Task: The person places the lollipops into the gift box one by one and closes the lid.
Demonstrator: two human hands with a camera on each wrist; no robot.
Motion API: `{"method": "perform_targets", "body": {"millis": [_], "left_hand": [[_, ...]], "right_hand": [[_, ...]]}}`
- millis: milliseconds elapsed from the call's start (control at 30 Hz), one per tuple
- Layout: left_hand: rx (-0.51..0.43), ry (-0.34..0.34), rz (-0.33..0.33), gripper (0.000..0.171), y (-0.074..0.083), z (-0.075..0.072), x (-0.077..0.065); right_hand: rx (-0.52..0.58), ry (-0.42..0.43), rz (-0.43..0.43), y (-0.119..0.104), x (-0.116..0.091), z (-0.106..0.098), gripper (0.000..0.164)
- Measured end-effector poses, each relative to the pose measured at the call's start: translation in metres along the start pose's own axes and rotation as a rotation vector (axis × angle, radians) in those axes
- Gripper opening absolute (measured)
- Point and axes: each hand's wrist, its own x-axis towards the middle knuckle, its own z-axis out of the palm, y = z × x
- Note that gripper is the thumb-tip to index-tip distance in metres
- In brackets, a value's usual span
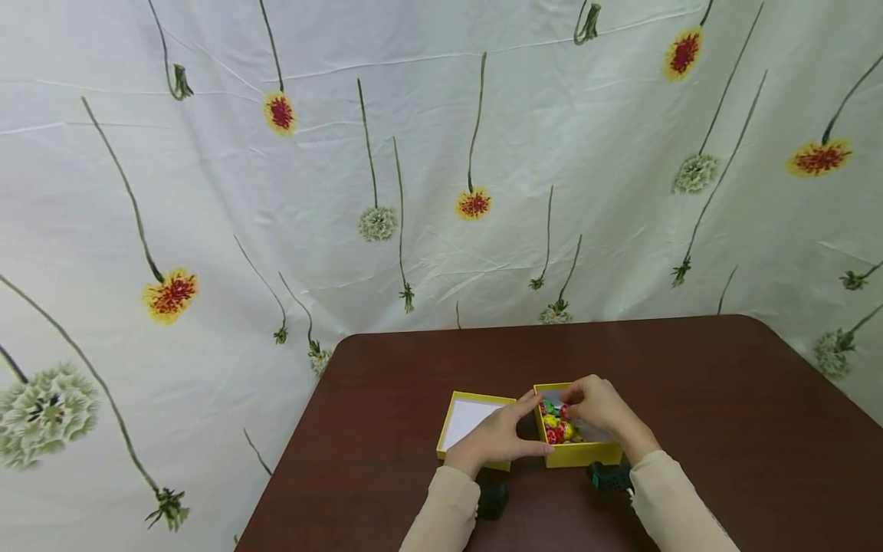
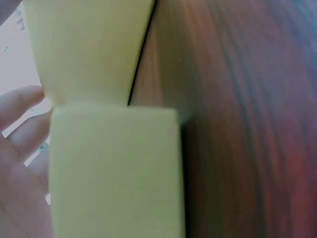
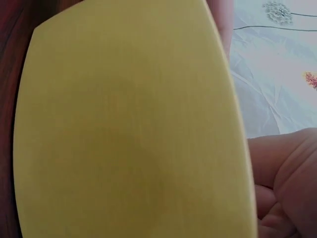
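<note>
A yellow open-topped box point(image 1: 583, 457) stands on the table with several small wrapped candies point(image 1: 550, 422) in red, yellow and green along its left part. My left hand point(image 1: 498, 438) holds the box at its left side, thumb at the front corner and fingers toward the back corner. Over the box, my right hand point(image 1: 602, 406) reaches down with bent fingers and pinches a red candy point(image 1: 565, 411). Left of the box lies its yellow lid point(image 1: 471, 418), white inside up, partly behind my left hand. Yellow cardboard fills much of both wrist views, hiding the box's inside there.
The dark brown table point(image 1: 414, 368) extends around the box, with rounded far corners. Behind it hangs a pale curtain point(image 1: 441, 153) printed with flowers. Black wrist devices point(image 1: 610, 477) sit low at the front of the box and lid.
</note>
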Motion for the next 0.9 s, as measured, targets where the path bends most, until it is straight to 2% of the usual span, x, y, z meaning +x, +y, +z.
{"method": "perform_targets", "body": {"millis": [200,367,500,633,800,900], "left_hand": [[0.017,0.019,0.03,0.093,0.001,-0.009,-0.003],[0.002,0.065,0.011,0.094,-0.001,-0.028,-0.014],[0.003,0.108,-0.021,0.097,-0.01,-0.047,-0.028],[0.028,0.146,-0.072,0.101,-0.027,-0.06,-0.042],[0.075,0.147,-0.121,0.11,-0.042,-0.062,-0.058],[0.065,0.133,-0.147,0.116,-0.047,-0.058,-0.064]], "right_hand": [[-0.016,0.064,-0.076,-0.013,-0.007,-0.003,0.022],[0.065,0.08,-0.123,-0.037,-0.016,-0.001,0.031],[0.111,0.071,-0.116,-0.058,-0.023,0.011,0.041],[0.126,0.037,-0.11,-0.074,-0.027,0.029,0.052],[0.066,-0.009,-0.139,-0.077,-0.032,0.048,0.039],[0.011,-0.029,-0.137,-0.074,-0.037,0.058,0.034]]}}
